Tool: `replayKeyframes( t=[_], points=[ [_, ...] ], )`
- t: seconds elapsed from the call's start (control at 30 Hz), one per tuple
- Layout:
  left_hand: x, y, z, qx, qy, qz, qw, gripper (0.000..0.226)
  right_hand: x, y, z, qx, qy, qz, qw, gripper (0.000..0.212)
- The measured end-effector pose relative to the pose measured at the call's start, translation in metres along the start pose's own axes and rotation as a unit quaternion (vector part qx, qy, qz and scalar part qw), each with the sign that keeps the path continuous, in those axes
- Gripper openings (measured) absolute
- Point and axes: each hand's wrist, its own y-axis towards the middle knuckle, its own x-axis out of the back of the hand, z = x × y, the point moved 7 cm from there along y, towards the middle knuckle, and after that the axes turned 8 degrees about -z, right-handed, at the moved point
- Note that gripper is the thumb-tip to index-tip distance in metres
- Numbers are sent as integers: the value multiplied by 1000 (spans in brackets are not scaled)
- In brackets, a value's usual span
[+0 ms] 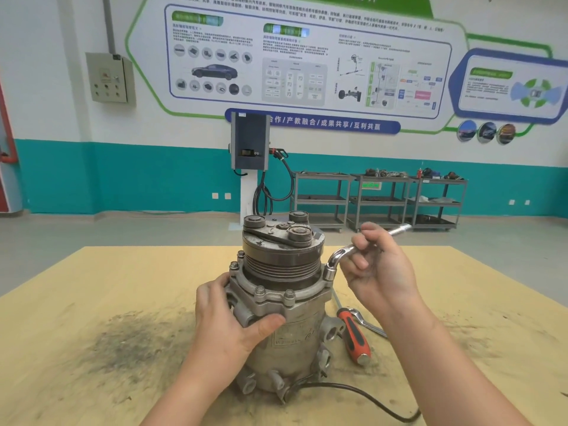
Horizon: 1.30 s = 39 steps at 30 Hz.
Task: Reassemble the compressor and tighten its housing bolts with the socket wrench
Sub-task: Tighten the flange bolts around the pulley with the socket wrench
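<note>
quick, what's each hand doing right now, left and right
Left hand: grips the compressor body.
Right hand: holds the socket wrench handle, socket on a bolt.

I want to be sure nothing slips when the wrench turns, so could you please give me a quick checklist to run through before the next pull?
1. Compressor upright on the table: ok.
2. Left hand grips the housing to steady it: ok.
3. Right hand holds the socket wrench by its handle: ok.
4. Socket down over the right-side flange bolt: looks ok; full seating cannot tell.
5. The two front bolts sit in the flange: ok; tightness cannot tell.
6. Screwdriver lies on the table beside the compressor, below the wrench: ok.
</note>
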Motion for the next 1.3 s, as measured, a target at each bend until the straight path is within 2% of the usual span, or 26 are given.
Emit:
replayKeyframes(
  t=[0.07,0.13,0.23,0.3,0.4,0.47,0.53,0.63,0.73,0.8,0.9,1.3],
  points=[
    [0,-1,0,2,11,4,1000,139,9,-19,8,87,-3,-5,996,23],
    [0,-2,-1,4,13,9,1000,140,17,-44,15,204,-55,-6,977,28],
    [0,-4,-2,17,-12,16,1000,136,8,-82,12,373,-199,-5,906,20],
    [0,-6,-4,21,-26,19,999,126,-5,-96,6,435,-262,4,861,19],
    [1,-7,-5,17,-40,18,999,118,-21,-100,7,467,-335,46,817,16],
    [0,-7,-5,13,-46,20,999,116,-27,-96,16,458,-345,69,817,15],
    [-1,-6,-5,7,-48,25,998,113,-24,-83,30,408,-269,56,871,13],
    [-2,-6,-3,5,-51,28,998,114,-11,-49,38,259,-141,-10,955,10],
    [-2,-5,-2,6,-49,34,998,117,2,-21,24,118,-82,-53,988,10],
    [-2,-4,-2,5,-48,37,998,118,7,-11,15,60,-61,-60,994,18],
    [-2,-4,-3,7,-43,43,998,120,8,-1,11,20,-36,-47,998,26],
    [-4,-5,-2,2,-30,40,999,144,-6,12,8,-26,-49,15,998,31]
  ],
)
